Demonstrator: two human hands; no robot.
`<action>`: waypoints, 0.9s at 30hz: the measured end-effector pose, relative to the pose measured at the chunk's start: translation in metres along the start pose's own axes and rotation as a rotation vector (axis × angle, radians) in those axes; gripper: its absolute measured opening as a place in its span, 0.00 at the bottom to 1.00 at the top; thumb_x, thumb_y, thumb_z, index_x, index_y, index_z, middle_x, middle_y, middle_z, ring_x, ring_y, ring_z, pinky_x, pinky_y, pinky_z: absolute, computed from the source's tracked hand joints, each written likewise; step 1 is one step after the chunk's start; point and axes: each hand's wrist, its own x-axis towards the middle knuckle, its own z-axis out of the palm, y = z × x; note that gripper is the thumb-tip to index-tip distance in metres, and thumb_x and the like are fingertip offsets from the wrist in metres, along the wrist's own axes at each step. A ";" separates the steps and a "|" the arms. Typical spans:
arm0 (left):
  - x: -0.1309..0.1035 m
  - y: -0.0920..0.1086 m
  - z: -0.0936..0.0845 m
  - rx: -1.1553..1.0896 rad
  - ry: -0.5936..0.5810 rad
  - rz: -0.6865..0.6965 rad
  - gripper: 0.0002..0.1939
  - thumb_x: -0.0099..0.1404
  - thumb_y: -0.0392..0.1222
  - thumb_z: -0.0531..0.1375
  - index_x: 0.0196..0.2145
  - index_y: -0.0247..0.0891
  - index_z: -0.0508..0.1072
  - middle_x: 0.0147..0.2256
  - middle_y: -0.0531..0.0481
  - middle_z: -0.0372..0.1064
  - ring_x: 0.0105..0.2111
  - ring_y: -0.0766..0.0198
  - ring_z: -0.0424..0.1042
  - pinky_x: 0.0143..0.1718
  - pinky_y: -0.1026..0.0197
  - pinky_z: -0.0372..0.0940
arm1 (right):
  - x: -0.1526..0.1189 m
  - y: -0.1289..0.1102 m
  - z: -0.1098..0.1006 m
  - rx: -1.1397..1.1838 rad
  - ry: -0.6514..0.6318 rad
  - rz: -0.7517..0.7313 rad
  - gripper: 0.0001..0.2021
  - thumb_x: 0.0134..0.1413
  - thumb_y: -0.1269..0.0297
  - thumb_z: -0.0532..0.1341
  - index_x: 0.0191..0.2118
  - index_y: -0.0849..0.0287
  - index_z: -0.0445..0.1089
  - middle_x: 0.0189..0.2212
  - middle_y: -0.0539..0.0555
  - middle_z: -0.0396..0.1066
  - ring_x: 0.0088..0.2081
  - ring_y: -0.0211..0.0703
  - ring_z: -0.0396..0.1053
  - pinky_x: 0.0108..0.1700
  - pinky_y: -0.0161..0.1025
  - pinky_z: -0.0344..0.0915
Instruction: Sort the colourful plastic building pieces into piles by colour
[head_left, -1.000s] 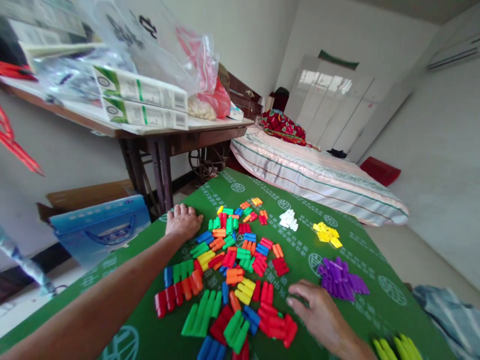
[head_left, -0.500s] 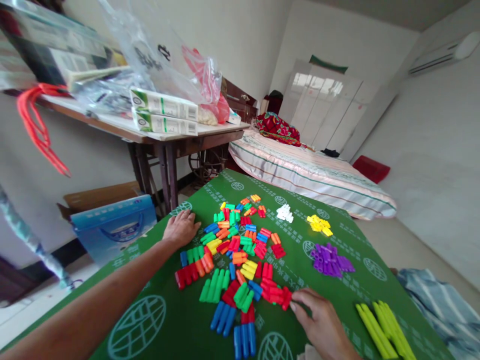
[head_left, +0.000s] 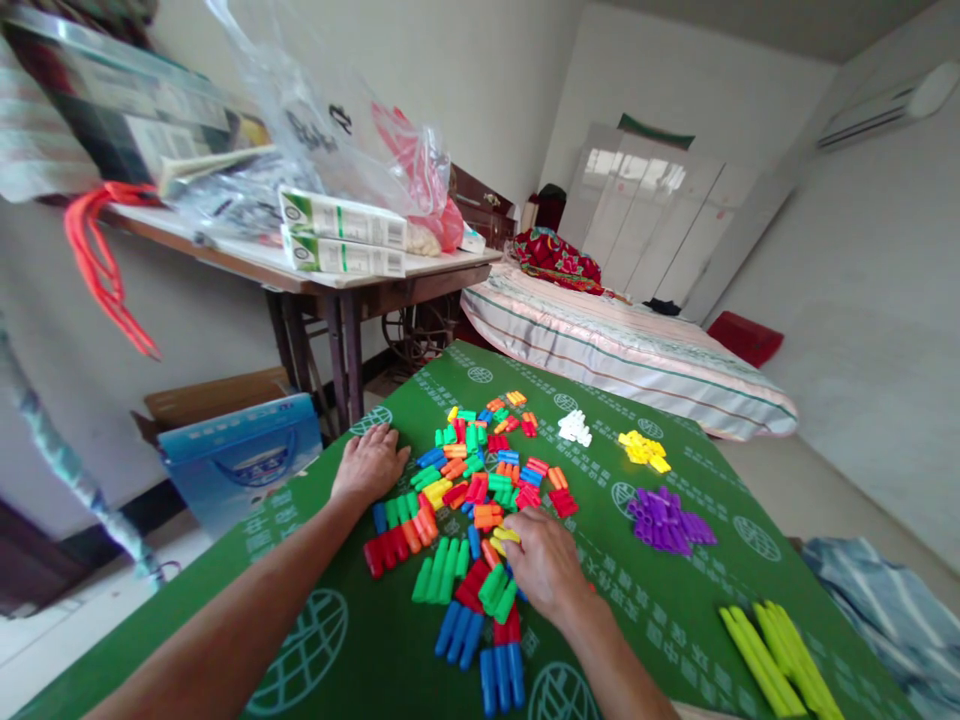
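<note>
Many small joined plastic tubes (head_left: 476, 437) in red, blue, green, orange and yellow lie in a loose spread on a green-covered table (head_left: 375, 650). To the left of this spread, my left hand (head_left: 371, 462) rests flat on the table, fingers stretched and holding nothing. My right hand (head_left: 546, 560) reaches over the near right part, its fingers bent down on a yellow tube piece (head_left: 504, 537). Its palm and wrist hide most of the red tubes there. Nearer to me are green tubes (head_left: 442, 570) and blue tubes (head_left: 502, 678).
Sorted piles of white pieces (head_left: 574, 428), yellow pieces (head_left: 643, 450), purple tubes (head_left: 667, 520) and long lime-green tubes (head_left: 787, 655) lie to the right. A cluttered side table (head_left: 442, 268) stands at the left, above a blue box (head_left: 244, 450). A bed (head_left: 622, 345) lies beyond.
My right hand has moved up and left from the red tubes at the near right to the yellow piece. My left hand stays put while the view shifts slightly.
</note>
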 end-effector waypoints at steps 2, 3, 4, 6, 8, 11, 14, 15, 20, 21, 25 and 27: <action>-0.001 0.000 0.000 -0.001 0.007 0.001 0.26 0.65 0.49 0.44 0.53 0.32 0.66 0.59 0.37 0.58 0.60 0.51 0.54 0.57 0.51 0.49 | 0.007 -0.003 0.005 -0.076 -0.032 0.007 0.06 0.52 0.69 0.57 0.33 0.55 0.71 0.34 0.53 0.72 0.41 0.44 0.68 0.43 0.36 0.61; -0.001 0.000 0.000 -0.001 0.012 0.004 0.26 0.65 0.49 0.44 0.53 0.31 0.66 0.59 0.38 0.58 0.60 0.51 0.54 0.57 0.51 0.49 | 0.009 -0.004 0.007 -0.106 -0.047 0.014 0.06 0.52 0.68 0.57 0.34 0.55 0.71 0.35 0.53 0.73 0.41 0.44 0.68 0.43 0.37 0.62; -0.001 -0.001 0.001 0.000 0.015 0.006 0.26 0.65 0.49 0.44 0.53 0.31 0.66 0.59 0.37 0.58 0.60 0.51 0.54 0.57 0.51 0.49 | 0.010 -0.005 0.008 -0.128 -0.060 0.022 0.06 0.52 0.69 0.57 0.34 0.56 0.71 0.36 0.54 0.73 0.42 0.45 0.69 0.43 0.37 0.62; 0.000 -0.001 0.002 0.003 0.021 0.013 0.26 0.65 0.49 0.44 0.53 0.31 0.66 0.59 0.37 0.58 0.60 0.51 0.54 0.57 0.51 0.49 | 0.012 -0.007 0.010 -0.155 -0.080 0.035 0.07 0.51 0.69 0.57 0.35 0.56 0.71 0.37 0.54 0.73 0.42 0.45 0.69 0.42 0.37 0.63; 0.000 -0.001 0.003 0.004 0.024 0.017 0.26 0.65 0.50 0.44 0.53 0.31 0.65 0.59 0.37 0.58 0.59 0.51 0.54 0.57 0.51 0.49 | 0.012 -0.008 0.010 -0.161 -0.101 0.044 0.07 0.51 0.68 0.57 0.36 0.56 0.71 0.37 0.54 0.73 0.42 0.44 0.69 0.42 0.37 0.63; 0.001 -0.001 0.003 0.004 0.022 0.010 0.26 0.65 0.50 0.44 0.53 0.32 0.65 0.59 0.38 0.58 0.59 0.51 0.55 0.57 0.51 0.49 | 0.013 -0.009 0.008 -0.155 -0.133 0.060 0.07 0.50 0.67 0.59 0.36 0.56 0.71 0.38 0.54 0.73 0.42 0.44 0.70 0.42 0.37 0.63; 0.001 -0.001 0.001 0.008 0.011 0.009 0.26 0.65 0.50 0.44 0.53 0.32 0.65 0.59 0.38 0.58 0.59 0.51 0.55 0.56 0.50 0.50 | 0.015 -0.008 0.008 -0.149 -0.136 0.072 0.07 0.49 0.68 0.59 0.36 0.56 0.71 0.38 0.54 0.73 0.42 0.44 0.69 0.43 0.37 0.63; 0.002 -0.001 0.000 0.012 0.008 0.010 0.26 0.65 0.50 0.44 0.53 0.32 0.65 0.59 0.38 0.58 0.59 0.51 0.55 0.56 0.50 0.50 | 0.015 -0.007 0.008 -0.151 -0.137 0.071 0.08 0.48 0.69 0.59 0.36 0.56 0.71 0.38 0.54 0.73 0.42 0.44 0.69 0.43 0.37 0.63; 0.005 -0.004 0.002 0.000 0.008 0.038 0.28 0.65 0.49 0.42 0.55 0.28 0.63 0.59 0.35 0.57 0.60 0.49 0.54 0.56 0.49 0.50 | 0.015 -0.005 0.011 -0.132 -0.151 0.041 0.08 0.47 0.70 0.58 0.35 0.56 0.71 0.37 0.53 0.73 0.41 0.44 0.69 0.41 0.36 0.62; 0.006 -0.005 0.003 -0.005 0.011 0.044 0.29 0.65 0.49 0.42 0.55 0.27 0.63 0.59 0.35 0.57 0.60 0.48 0.54 0.56 0.48 0.50 | 0.015 -0.004 0.010 -0.113 -0.138 0.035 0.08 0.47 0.69 0.58 0.35 0.56 0.71 0.37 0.53 0.72 0.41 0.44 0.69 0.40 0.36 0.62; 0.009 -0.007 0.003 0.012 0.006 0.053 0.29 0.66 0.49 0.41 0.55 0.27 0.63 0.59 0.35 0.57 0.60 0.48 0.54 0.57 0.48 0.50 | 0.016 0.004 0.002 -0.026 -0.034 0.040 0.05 0.48 0.65 0.58 0.32 0.54 0.71 0.34 0.50 0.71 0.39 0.41 0.68 0.37 0.34 0.60; 0.010 -0.007 0.002 0.039 -0.013 0.045 0.29 0.66 0.49 0.41 0.55 0.27 0.63 0.59 0.37 0.56 0.60 0.49 0.53 0.57 0.48 0.50 | 0.019 0.016 -0.005 0.009 0.024 0.061 0.05 0.49 0.64 0.59 0.32 0.54 0.71 0.34 0.49 0.71 0.39 0.40 0.68 0.37 0.33 0.59</action>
